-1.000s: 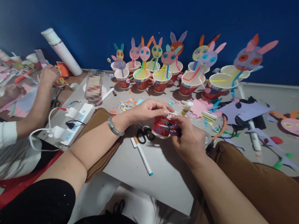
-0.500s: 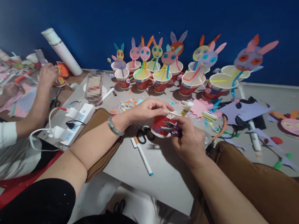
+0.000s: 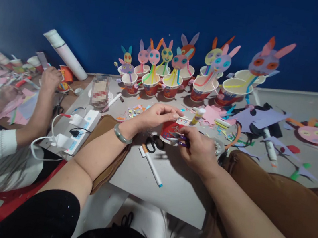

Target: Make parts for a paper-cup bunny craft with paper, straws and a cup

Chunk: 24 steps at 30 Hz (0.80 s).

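Note:
In the head view my left hand [image 3: 159,116] is closed on the rim of a red paper cup [image 3: 168,132]. The cup stands upright, and my fingers partly hide its top. At the cup's right side my right hand [image 3: 199,149] is closed round a small purple-handled tool that looks like scissors [image 3: 184,141]. Its grey tips point left at the cup wall; whether they touch it, I cannot tell. Black-handled scissors [image 3: 152,144] lie just left of the cup. Nearer to me lies a white marker [image 3: 152,168] with a blue tip.
Behind my hands stand several paper cups [image 3: 172,86] with paper rabbit heads on straws. Paper scraps [image 3: 256,118] and a glue stick [image 3: 198,116] are around. A power strip [image 3: 85,131] is at left, near a co-worker's hand [image 3: 51,78]. Brown cloth [image 3: 274,195] covers the right edge.
My right hand and the purple-handled tool have shifted slightly down and left, lower along the cup. More of the cup's upper band shows now.

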{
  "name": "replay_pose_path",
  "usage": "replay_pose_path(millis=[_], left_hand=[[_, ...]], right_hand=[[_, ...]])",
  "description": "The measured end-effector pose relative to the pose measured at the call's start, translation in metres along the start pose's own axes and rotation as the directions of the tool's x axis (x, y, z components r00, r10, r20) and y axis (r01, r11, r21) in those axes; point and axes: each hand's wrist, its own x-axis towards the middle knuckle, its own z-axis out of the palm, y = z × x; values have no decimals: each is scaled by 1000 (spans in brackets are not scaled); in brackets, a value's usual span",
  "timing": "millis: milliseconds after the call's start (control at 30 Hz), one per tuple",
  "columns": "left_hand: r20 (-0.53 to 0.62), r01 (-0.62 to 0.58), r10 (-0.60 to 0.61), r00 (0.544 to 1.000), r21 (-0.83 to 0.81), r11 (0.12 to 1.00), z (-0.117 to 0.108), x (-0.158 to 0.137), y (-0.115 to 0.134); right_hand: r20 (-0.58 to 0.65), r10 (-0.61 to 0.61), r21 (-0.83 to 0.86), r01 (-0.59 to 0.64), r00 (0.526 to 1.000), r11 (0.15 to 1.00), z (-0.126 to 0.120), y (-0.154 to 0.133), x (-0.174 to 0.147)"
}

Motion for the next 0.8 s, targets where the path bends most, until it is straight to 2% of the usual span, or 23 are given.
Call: replay_pose_path(millis=[333, 567, 800], left_hand=[[-35, 47, -53, 998, -147, 988, -2, 2, -4], [-18, 55, -60, 998, -206, 977, -4, 2, -4], [10, 104, -106, 994, -315, 943, -4, 2, -4]], right_hand=[[-18, 210, 11, -210, 978, 978, -2, 0, 4], [-136, 235, 7, -236, 962, 972, -5, 1, 6], [-109, 171, -56, -177, 979, 983, -7, 2, 7]])
